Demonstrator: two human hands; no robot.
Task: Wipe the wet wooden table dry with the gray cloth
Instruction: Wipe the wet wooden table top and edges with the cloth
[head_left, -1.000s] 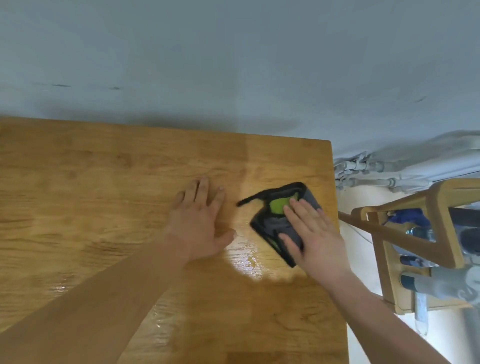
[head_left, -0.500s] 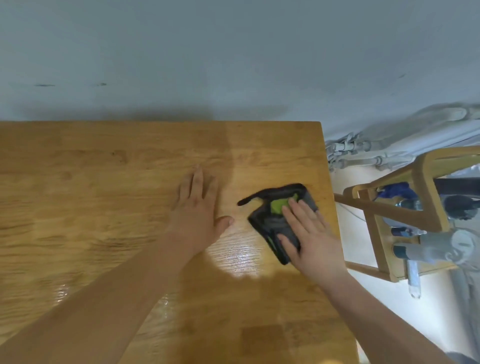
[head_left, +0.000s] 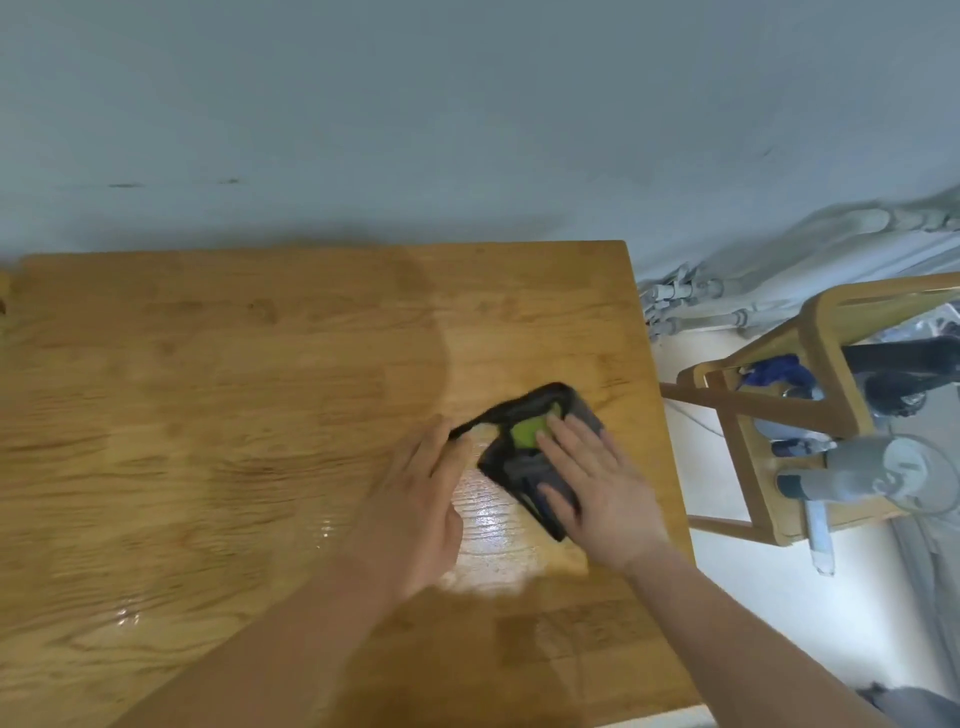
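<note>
1. Nearest, the table (head_left: 218, 395) shines wet at its front left and between the hands, so drying looks unfinished.
2. The left hand (head_left: 415, 512) reaches the cloth's dark tail; its fingers are blurred, grip unclear.
3. The right hand (head_left: 597, 483) presses flat, fingers spread, on the folded gray cloth (head_left: 524, 462) near the right edge.
4. The far boards look duller, probably dry.

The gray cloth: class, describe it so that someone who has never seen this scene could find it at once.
Start at the wooden table and go to its right edge. The gray cloth lies flat there under the right hand. It is the only dark thing on the wood, with a bright green patch.
</note>
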